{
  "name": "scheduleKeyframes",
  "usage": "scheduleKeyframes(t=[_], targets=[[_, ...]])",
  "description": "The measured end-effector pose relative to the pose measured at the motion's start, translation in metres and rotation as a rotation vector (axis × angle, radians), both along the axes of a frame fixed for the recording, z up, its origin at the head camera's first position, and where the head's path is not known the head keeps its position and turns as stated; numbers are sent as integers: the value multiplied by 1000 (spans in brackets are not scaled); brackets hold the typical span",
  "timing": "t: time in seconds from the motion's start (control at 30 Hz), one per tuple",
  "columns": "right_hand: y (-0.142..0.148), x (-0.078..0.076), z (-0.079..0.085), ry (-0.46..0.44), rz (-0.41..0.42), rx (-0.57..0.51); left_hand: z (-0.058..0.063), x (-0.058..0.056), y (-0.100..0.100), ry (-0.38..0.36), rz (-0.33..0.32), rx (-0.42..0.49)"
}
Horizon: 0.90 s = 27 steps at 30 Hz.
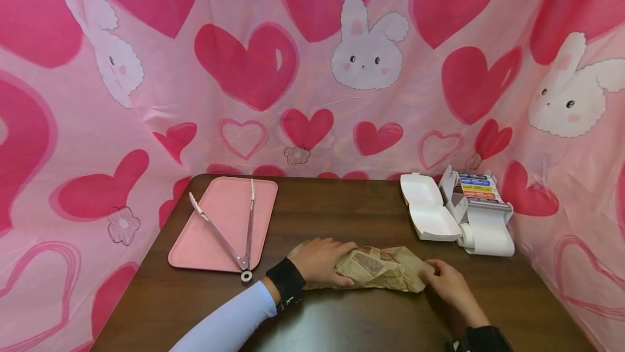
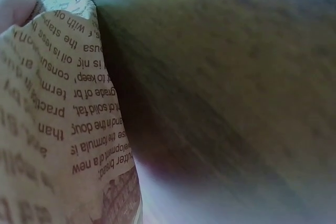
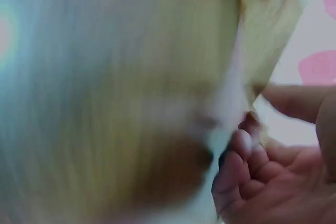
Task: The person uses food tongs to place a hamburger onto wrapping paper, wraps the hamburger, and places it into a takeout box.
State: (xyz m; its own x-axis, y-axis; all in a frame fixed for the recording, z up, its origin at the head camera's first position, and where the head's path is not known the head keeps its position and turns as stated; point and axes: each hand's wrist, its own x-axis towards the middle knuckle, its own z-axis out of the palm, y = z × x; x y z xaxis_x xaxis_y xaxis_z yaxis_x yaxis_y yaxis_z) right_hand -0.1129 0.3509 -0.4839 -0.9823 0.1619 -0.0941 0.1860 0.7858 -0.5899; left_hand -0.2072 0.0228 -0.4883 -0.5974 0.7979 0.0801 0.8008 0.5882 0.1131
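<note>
On the brown table [image 1: 337,208], near its front, lies a crumpled paper bundle [image 1: 376,270] printed with dark lettering, stretched sideways between 2 hands. The left hand [image 1: 322,260] rests over the bundle's left part with fingers extended, its thumb apart on the near side. At the other end, the right hand [image 1: 451,287] has its fingers curled and pinches the paper's edge between thumb and fingers; the right wrist view is partly blurred there. A pale sleeve [image 1: 229,314] covers the left forearm, and each wrist wears 1 black band.

Left of the bundle sits a pink tray [image 1: 229,200], with metal tongs [image 1: 249,232] lying spread across it, their 2 tips at the far side and their ringed end past the near rim. At the far right, a white hinged box [image 1: 432,221] lies unfolded beside a dispenser [image 1: 454,203] with a white roll [image 1: 490,234]. Behind hangs a pink backdrop [image 1: 317,94] with hearts and 3 rabbits
</note>
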Motion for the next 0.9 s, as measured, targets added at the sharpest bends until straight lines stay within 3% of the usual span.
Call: scheduleKeyframes(t=[0.1, 0.27, 0.37, 0.47, 0.53, 0.63, 0.77, 0.9], targets=[[-8, 1, 0, -9, -116, -154, -3, -1, 0, 3, 3, 5], [-28, 3, 0, 56, -309, -520, -2, 0, -1, 20, 10, -4], [-41, 1, 3, 92, -353, -718, 0, 2, -1, 23, 20, -11], [-57, 1, 10, 118, -364, -807, 0, 4, -1, 30, 28, -21], [-70, 2, 17, 151, -350, -805, 0, 6, 0, 36, 31, -27], [-94, 6, 28, 206, -293, -717, 0, 9, 1, 48, 33, -33], [-126, 9, 37, 281, -193, -504, 2, 11, 4, 61, 48, -30], [-152, 8, 33, 364, -125, -310, 3, 12, 6, 82, 60, -24]])
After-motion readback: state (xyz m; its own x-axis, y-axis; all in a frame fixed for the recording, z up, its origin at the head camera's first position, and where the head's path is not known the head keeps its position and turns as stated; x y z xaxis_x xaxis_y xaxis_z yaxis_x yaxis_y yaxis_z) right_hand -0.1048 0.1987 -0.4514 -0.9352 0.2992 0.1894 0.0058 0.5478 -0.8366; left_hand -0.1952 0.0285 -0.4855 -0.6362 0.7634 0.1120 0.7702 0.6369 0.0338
